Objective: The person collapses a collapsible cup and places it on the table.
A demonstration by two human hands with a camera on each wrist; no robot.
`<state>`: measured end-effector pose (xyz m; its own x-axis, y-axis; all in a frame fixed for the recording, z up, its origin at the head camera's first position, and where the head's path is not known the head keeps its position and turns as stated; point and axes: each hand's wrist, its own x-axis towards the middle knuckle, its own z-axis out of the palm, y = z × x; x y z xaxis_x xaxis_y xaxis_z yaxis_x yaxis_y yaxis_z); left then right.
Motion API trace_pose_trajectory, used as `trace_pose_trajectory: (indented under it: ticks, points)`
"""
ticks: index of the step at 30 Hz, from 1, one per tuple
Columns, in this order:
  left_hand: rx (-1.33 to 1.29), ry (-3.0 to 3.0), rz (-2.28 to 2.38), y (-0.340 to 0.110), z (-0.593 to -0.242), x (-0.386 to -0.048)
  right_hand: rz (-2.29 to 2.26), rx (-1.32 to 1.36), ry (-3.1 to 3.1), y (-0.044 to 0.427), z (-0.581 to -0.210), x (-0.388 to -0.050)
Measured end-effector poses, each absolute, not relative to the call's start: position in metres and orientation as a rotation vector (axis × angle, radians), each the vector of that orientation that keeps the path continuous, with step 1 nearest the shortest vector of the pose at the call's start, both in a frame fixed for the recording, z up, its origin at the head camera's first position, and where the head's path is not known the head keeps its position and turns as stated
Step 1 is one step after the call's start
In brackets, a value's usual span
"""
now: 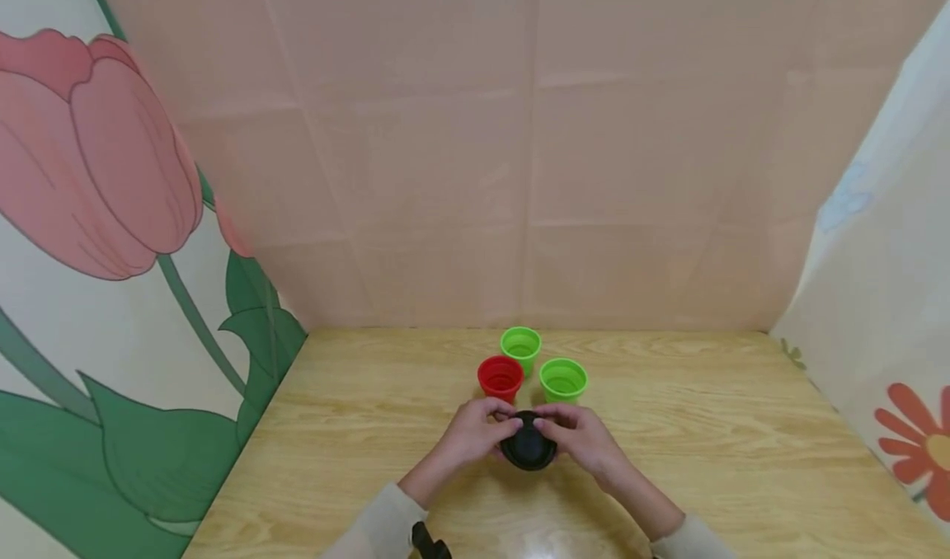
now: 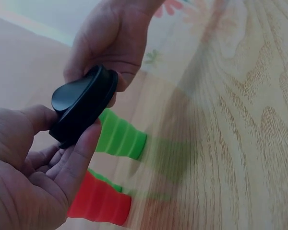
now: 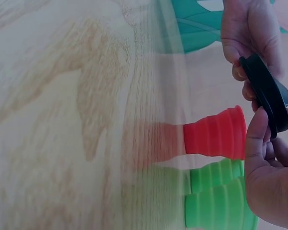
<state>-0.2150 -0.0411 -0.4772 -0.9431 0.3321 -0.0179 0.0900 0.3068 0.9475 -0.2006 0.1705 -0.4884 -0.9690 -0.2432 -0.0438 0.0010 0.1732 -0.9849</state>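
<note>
A round black object [image 1: 529, 447] is held between both hands above the table, in front of the cups. My left hand [image 1: 472, 432] pinches its left edge with thumb and fingers, and my right hand [image 1: 586, 439] grips its right edge the same way. In the left wrist view the black piece [image 2: 82, 106] is tilted, showing a thick rim and a raised part on one face. The right wrist view shows the black piece [image 3: 265, 91] edge-on, fingers of both hands around it.
Just beyond the hands stand a red cup [image 1: 500, 378] and a green cup [image 1: 563, 379], with another green cup [image 1: 520, 346] behind them. The wooden table [image 1: 356, 402] meets a pink backdrop at the back. A small black item [image 1: 430, 542] shows beside the left sleeve.
</note>
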Motion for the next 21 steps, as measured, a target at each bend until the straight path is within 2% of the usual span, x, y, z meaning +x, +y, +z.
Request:
trace_pose_trajectory:
  ticks: [21]
  points:
    - [0.443,2.308,1.772,-0.0407,-0.4747,-0.2176,-1.923,-0.330,2.260,0.1745,-0.4808,-0.2002]
